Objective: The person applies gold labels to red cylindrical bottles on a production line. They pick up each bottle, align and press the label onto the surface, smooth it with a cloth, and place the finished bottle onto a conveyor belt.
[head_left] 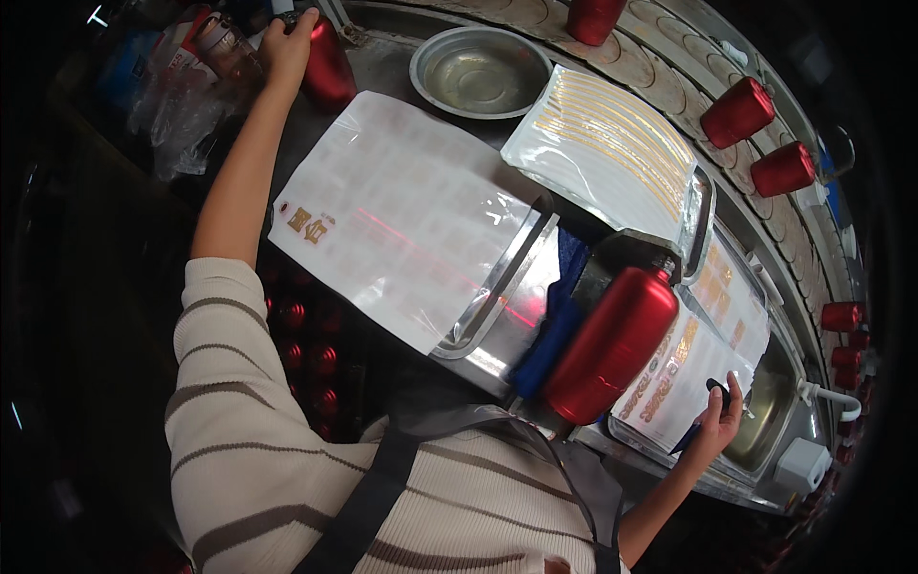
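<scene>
At the upper left, my left hand [289,50] is closed around the top of a red metal bottle [330,77], its arm stretched out. My right hand [720,418], at the lower right, is partly curled, with a small dark rounded piece [717,387] at its fingers; its kind is not clear. That hand is beside printed sheets [660,383] with gold and reddish patterns. Close to my body, a second red bottle [617,344] lies tilted by a metal holder [636,244], over a dark blue cloth [559,316]. A white sheet [402,210] with one gold print left at its corner lies on a metal tray [502,287].
A round metal basin [481,77] of liquid stands at the back. Beside it lie gold-lined sheets [612,134]. A curved conveyor [660,53] carries several red bottles [738,112]. A sink [779,426] with a white tap [832,399] is at right, plastic bags [182,120] at far left.
</scene>
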